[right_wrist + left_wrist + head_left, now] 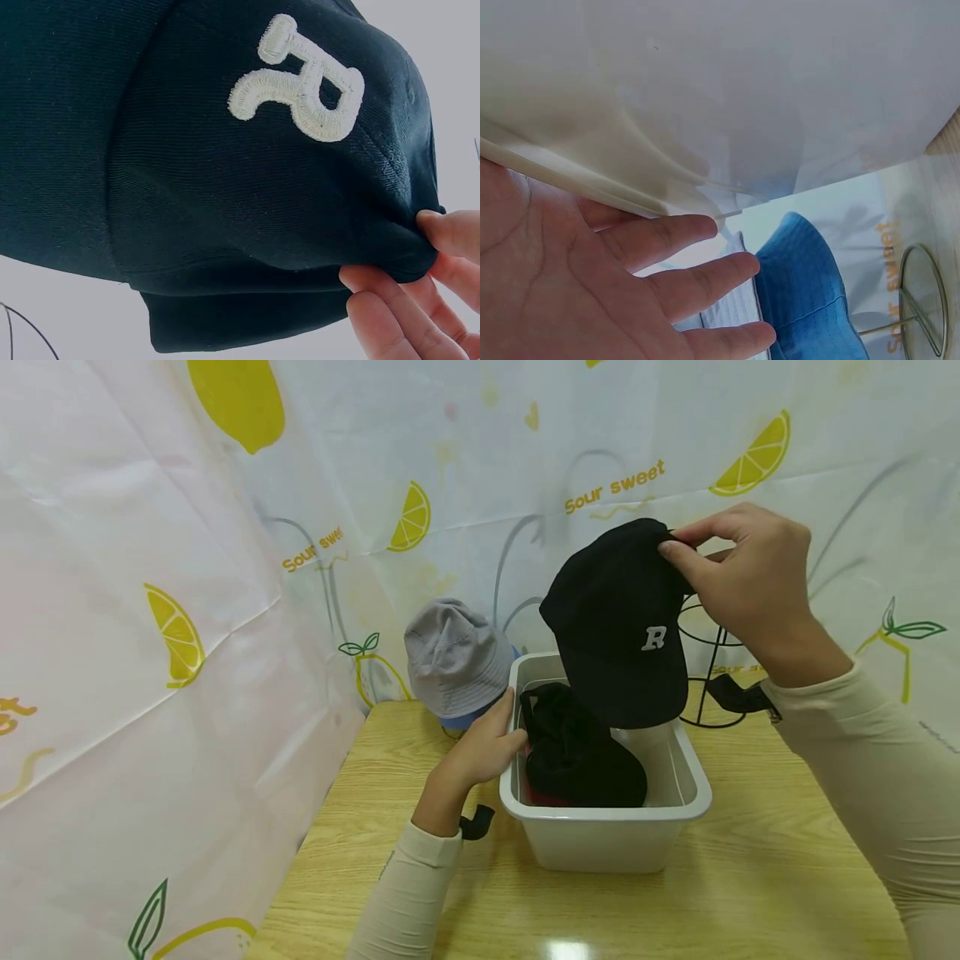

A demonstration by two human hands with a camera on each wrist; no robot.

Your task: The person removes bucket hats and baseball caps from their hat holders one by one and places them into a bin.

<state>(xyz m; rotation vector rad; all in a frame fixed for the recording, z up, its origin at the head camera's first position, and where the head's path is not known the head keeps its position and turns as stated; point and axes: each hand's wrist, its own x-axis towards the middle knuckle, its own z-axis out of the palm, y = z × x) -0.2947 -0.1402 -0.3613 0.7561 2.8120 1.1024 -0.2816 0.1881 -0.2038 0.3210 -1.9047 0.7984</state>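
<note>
My right hand pinches the crown of a black baseball cap with a white letter R. The cap hangs brim down above a white plastic bin; in the right wrist view, the fingertips and thumb pinch its fabric. My left hand holds the bin's left rim, with the thumb over the edge. In the left wrist view, the fingers extend along the outer wall, and the thumb is hidden. Inside the bin lies another black cap, with something red under it, mostly covered.
Behind the left hand, a grey bucket hat sits over a blue hat near a metal wire stand. A black wire rack stands behind the bin at right. A lemon-print curtain backs the wooden table.
</note>
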